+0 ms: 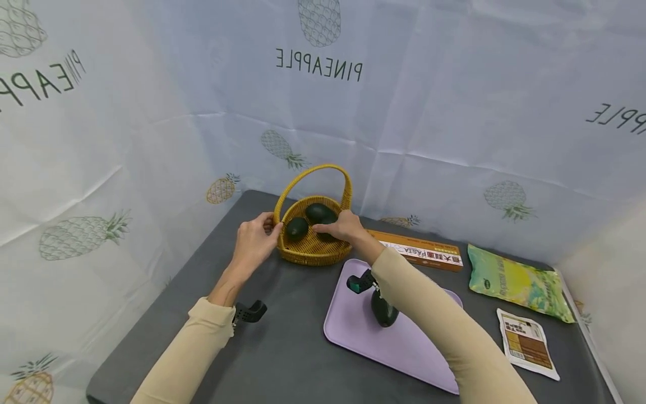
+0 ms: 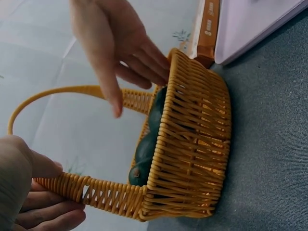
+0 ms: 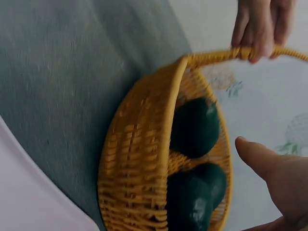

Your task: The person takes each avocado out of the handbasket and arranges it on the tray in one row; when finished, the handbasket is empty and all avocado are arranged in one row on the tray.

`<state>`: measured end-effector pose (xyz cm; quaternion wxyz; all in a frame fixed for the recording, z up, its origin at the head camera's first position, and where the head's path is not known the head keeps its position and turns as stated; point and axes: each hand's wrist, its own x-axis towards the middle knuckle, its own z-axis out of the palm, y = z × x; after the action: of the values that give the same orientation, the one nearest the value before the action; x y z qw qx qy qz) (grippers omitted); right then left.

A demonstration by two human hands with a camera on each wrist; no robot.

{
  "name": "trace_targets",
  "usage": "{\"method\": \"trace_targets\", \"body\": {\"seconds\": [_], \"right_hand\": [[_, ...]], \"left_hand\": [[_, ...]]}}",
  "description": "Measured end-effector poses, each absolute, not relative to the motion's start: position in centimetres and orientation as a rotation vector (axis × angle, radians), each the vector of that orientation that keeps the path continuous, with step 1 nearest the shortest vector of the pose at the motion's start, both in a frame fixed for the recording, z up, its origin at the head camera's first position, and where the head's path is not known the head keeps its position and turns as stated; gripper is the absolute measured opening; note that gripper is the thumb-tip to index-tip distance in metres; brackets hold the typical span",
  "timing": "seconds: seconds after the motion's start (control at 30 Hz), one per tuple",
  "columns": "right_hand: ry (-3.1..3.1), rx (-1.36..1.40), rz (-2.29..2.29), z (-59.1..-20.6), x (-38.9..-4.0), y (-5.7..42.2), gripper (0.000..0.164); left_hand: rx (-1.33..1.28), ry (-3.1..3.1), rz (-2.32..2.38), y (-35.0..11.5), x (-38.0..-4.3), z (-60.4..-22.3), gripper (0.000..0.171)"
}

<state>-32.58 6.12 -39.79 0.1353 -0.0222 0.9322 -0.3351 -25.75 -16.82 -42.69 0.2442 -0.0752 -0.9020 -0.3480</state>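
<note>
A yellow woven basket with a tall handle stands at the back of the table. Three dark green avocados lie inside it. My left hand pinches the left side of the handle between thumb and fingers. Over the basket's right side hangs my right hand, thumb apart from its straight fingers and nothing between them. In the left wrist view, those fingertips are by the far rim; whether they touch it I cannot tell. Another avocado lies on the purple tray, beneath the right forearm.
An orange pasta box lies behind the tray. To its right is a green-yellow bag, with a white and brown packet in front. A pineapple-print sheet hangs behind and beside the table.
</note>
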Motion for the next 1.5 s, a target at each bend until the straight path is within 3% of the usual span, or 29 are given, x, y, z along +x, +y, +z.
{"method": "trace_targets", "body": {"seconds": [0.07,0.23,0.47,1.07,1.17,1.4,1.5], "right_hand": [[2.696,-0.048,-0.967,-40.1,-33.1,6.0,0.086],[2.727,-0.067,-0.939,-40.9,-34.1,5.4,0.052],[2.773,-0.179,-0.812,-41.6,-34.5,4.3,0.044],[2.802,-0.212,-0.875,-42.7,-35.6,5.1,0.050],[2.780,-0.208,-0.896,-41.2,-35.3,6.0,0.057],[2.666,-0.279,-0.989,-37.0,-32.5,9.5,0.096],[2.639,-0.368,-0.981,-36.2,-30.6,11.5,0.097]], "left_hand": [[-0.207,-2.463,-0.945,-16.8,-25.7,-42.9,0.031],[-0.213,-2.464,-0.935,-16.8,-25.7,-43.0,0.031],[-0.208,-2.457,-0.945,-16.9,-25.8,-42.6,0.029],[-0.212,-2.455,-0.944,-16.9,-26.1,-42.9,0.029],[-0.217,-2.453,-0.944,-16.9,-26.2,-43.0,0.029],[-0.238,-2.455,-0.940,-17.2,-26.6,-42.7,0.029],[-0.240,-2.449,-0.953,-17.3,-26.5,-43.0,0.029]]}}
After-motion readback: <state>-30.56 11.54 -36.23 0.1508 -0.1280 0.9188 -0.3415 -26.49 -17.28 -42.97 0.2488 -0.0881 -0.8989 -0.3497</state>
